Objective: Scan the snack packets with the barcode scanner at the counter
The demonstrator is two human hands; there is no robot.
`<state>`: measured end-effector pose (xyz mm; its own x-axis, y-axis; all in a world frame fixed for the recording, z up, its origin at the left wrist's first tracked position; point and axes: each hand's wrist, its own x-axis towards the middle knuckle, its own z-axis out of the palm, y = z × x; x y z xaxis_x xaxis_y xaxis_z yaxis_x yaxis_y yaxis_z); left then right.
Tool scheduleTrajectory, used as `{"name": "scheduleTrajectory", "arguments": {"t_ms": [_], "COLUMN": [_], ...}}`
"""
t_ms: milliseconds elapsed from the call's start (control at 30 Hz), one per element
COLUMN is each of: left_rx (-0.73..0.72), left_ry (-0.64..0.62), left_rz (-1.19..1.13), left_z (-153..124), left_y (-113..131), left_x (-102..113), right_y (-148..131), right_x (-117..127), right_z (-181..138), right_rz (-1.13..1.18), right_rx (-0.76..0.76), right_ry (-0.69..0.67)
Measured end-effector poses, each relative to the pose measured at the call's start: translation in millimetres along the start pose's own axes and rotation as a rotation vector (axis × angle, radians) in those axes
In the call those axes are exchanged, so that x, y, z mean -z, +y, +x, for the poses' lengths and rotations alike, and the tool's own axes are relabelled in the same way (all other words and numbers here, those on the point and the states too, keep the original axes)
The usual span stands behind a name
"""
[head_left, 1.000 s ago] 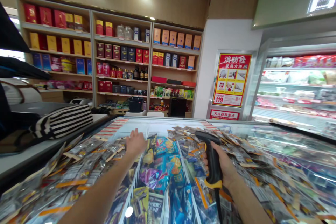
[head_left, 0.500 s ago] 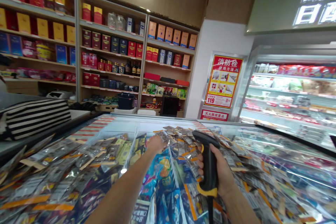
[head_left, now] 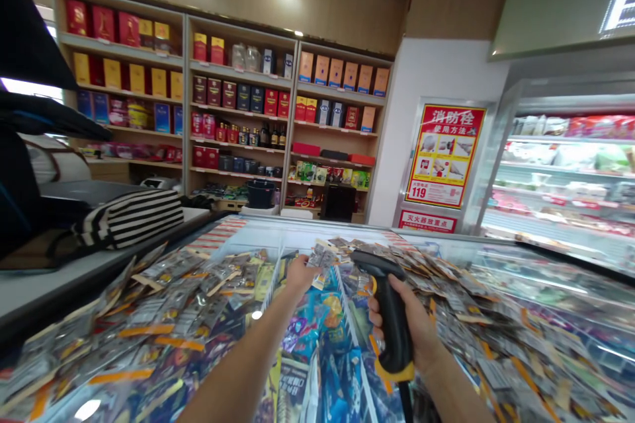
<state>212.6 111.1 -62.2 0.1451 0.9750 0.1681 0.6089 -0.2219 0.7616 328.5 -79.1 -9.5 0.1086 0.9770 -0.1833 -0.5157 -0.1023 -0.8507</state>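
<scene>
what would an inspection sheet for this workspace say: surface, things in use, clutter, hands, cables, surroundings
Surface: glass-topped chest, grey packets heaped left and right
Things in use: black-and-yellow scanner; one packet near the chest's far edge
Clutter: striped bag on the left-side counter
Hands: right hand grips the scanner; left hand at the one packet, grip unclear
Cables: black cord from the scanner's handle
Surroundings: stocked shelves, red poster
</scene>
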Motion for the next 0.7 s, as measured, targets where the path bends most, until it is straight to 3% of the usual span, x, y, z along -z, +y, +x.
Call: {"name": "scheduleTrajectory", "arguments": {"t_ms": [400, 700], "left_rx": [-0.004, 0.145], "left_ry": [0.093, 0.268], "left_rz": [-0.006, 0.089], "left_z": [-1.3, 13.9], "left_y": [-6.6, -41.5], "left_x": [5.1, 62.9], "right_y": [2.6, -9.1], "right_x": [-0.2, 23.5], "right_z": [0.4, 2.6], "right_rz": [0.042, 0.04], "right_rx": [0.03, 0.207], "right_ry": [-0.052, 0.053]}}
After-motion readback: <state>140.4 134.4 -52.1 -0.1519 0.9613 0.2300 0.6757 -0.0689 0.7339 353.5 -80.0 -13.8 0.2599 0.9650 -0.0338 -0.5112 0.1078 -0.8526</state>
